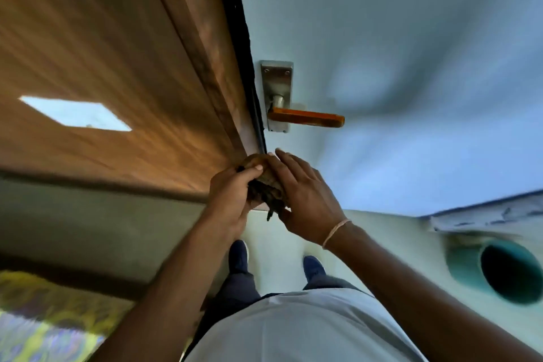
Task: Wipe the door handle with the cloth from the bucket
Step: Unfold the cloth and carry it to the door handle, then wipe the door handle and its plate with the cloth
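The door handle (307, 117) is an orange-brown lever on a silver backplate (276, 79), fixed to a pale blue door (411, 67). Just below it, both my hands hold a dark brownish cloth (269, 185) bunched between them. My left hand (232, 194) grips the cloth from the left with the thumb on top. My right hand (305, 200) presses against it from the right, fingers stretched up toward the handle. The cloth sits a short way beneath the lever and does not touch it.
A teal bucket (499, 270) lies low at the right by the door's bottom edge. A brown wooden frame (117, 53) fills the left. My feet in dark shoes (239, 256) stand on a pale floor. A yellow patterned fabric (44, 317) shows at the bottom left.
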The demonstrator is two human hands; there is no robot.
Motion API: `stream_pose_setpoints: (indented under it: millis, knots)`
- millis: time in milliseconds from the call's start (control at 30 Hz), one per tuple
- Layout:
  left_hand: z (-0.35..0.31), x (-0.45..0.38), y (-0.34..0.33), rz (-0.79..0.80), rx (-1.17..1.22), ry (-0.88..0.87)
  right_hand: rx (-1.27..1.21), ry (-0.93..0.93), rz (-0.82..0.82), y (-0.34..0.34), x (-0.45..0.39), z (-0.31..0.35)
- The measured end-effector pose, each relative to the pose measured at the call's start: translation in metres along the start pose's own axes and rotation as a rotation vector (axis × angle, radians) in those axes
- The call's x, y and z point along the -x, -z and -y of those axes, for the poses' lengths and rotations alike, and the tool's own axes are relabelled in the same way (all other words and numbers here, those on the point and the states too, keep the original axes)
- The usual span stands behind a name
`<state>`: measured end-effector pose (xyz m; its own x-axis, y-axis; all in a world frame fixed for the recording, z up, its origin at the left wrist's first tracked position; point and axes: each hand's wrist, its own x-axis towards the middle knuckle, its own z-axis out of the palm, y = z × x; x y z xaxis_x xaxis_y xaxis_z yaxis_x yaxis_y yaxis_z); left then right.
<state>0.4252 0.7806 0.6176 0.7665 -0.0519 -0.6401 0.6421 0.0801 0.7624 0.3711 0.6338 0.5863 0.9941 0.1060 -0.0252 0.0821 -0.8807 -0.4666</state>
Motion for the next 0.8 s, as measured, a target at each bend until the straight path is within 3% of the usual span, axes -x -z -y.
stream_pose_setpoints:
  millis: [233, 400, 567, 633, 800]
  knots:
    - [-0.045, -0.035, 0.016, 0.241, -0.267, -0.143, -0.464, -0.403, -0.311, -0.029, -0.016, 0.052]
    - [-0.046, -0.026, 0.018, 0.47, -0.385, -0.231, -1.077, -0.728, -0.56, -0.024, -0.004, 0.067]
    - [-0.035, 0.001, 0.012, 0.645, -0.528, -0.339, -1.598, -0.791, -0.536, -0.01, 0.023, 0.061]
    - [-0.031, 0.011, 0.007, 0.661, -0.535, -0.337, -1.701, -0.802, -0.548, -0.007, 0.03, 0.059]
    - [-0.016, 0.025, -0.003, 0.529, -0.492, -0.383, -1.888, -0.986, -0.616, -0.004, 0.046, 0.048]
